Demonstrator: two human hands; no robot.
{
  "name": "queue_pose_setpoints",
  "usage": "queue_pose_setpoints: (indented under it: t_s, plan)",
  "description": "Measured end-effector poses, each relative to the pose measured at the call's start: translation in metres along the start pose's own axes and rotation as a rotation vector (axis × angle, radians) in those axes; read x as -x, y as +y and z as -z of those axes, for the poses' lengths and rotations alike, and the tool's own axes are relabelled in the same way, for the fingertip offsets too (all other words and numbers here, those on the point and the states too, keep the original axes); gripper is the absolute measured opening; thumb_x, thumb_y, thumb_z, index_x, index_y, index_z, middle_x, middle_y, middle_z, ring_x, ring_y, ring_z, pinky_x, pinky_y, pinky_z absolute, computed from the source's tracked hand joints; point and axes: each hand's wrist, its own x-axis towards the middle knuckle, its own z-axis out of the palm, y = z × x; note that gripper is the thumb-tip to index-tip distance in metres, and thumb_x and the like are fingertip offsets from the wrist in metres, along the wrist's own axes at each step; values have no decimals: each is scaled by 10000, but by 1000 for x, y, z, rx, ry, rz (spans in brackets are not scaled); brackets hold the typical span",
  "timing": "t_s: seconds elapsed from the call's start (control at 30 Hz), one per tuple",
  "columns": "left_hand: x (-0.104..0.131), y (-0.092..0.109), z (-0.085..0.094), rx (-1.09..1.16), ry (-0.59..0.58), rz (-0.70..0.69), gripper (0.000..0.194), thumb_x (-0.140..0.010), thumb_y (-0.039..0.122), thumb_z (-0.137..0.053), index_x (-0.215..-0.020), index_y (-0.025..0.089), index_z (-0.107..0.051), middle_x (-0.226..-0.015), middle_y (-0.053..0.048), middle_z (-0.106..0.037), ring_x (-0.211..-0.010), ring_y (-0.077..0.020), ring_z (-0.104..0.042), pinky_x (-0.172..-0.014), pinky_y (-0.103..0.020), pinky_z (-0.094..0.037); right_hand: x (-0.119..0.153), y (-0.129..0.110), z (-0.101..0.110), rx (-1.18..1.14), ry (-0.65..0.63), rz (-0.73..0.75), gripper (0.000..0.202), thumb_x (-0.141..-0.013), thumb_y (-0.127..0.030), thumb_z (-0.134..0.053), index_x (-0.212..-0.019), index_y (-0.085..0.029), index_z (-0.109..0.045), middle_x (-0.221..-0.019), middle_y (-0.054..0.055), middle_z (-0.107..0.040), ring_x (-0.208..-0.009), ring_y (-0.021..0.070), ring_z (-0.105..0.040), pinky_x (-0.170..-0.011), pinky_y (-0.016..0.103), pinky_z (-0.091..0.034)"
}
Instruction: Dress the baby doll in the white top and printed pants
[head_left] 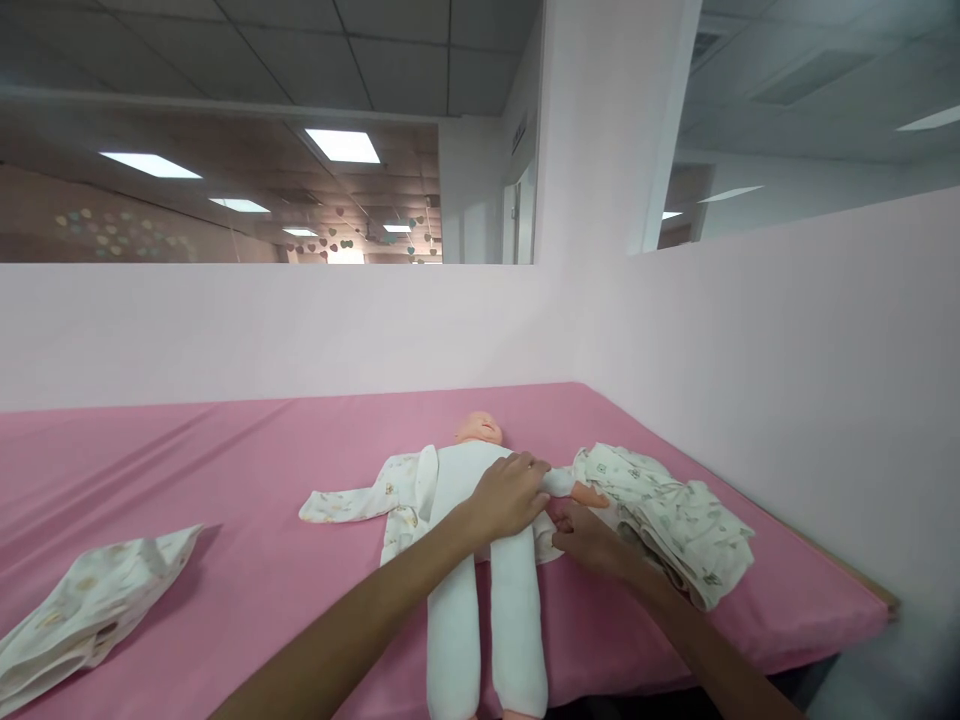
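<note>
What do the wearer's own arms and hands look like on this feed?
Both the left hand and right hand are ungloved. The slim forearms show no sleeves as far as the picture reaches, and no watch or bracelet is visible. Rings are too small to tell.

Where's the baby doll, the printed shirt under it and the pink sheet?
Baby doll (463,482): head camera, on its torso.
Printed shirt (379,495): head camera, on its spread sleeve.
Pink sheet (285,560): head camera, on bare fabric.

I see white wall (300,330) mid-frame, wide window (266,125) upper left showing lit ceiling panels (343,146), small hearts (332,246), second window (810,120) upper right.
</note>
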Motion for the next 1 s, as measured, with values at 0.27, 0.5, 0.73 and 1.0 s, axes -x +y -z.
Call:
queue_pose_setpoints:
  t_s: [0.27,0.5,0.73,1.0]
  plan:
    - [-86,-25,-50,-262,-377,-6,652,-722,390,-725,-1293,192,-481,-1242,-153,-586,-1128,-320,-560,-955,-434,-416,6,-1,8,174,96,-33,125,-746,-146,-460,-807,-172,-566,-760,21,-612,-701,151,-563,-610,254,-339]
    - [-88,-35,-53,-281,-345,84,459,-821,306,-605,-1243,167,-492,-1213,-185,-576,-1098,-325,-573,-866,-448,-455,-7,9,-4,318,176,-57,124,-813,-225,-493,-712,-164,-530,-763,53,-582,-750,186,-537,-641,289,-284]
    - [-78,-46,-32,-243,-283,112,407,-893,384,-513,-1231,167,-445,-1209,-165,-563,-1106,-303,-555,-877,-424,-447,-37,3,9,4,5,-35,121,-735,-224,-637,-843,-170,-640,-905,62,-659,-852,204,-596,-721,288,-417]
    - [-66,-60,-12,-143,-209,119,378,-913,414,-448,-1205,177,-426,-1204,-131,-569,-1047,-262,-575,-831,-360,-444,-93,-2,8,-363,-37,-15,190,-830,-248,-531,-951,-138,-628,-855,69,-644,-775,141,-614,-686,242,-490]
